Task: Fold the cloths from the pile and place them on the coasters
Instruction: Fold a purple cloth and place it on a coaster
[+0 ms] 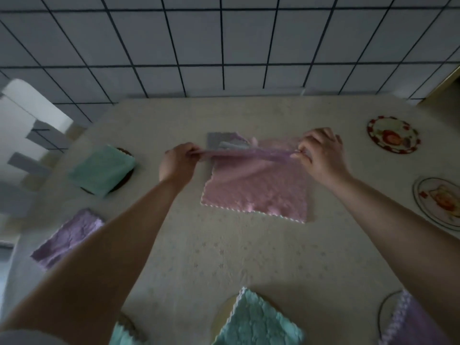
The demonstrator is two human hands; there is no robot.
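Both grips, left hand (pixel 177 162) and right hand (pixel 321 151), pinch one pink cloth (pixel 256 188) mid-surface; five folded cloths lie along the left and near edges; two bare coasters (pixel 393 138) sit by the right edge.

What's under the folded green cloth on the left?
A dark round coaster shows past the green cloth's far and right edges. Most of it is covered, so its pattern cannot be seen.
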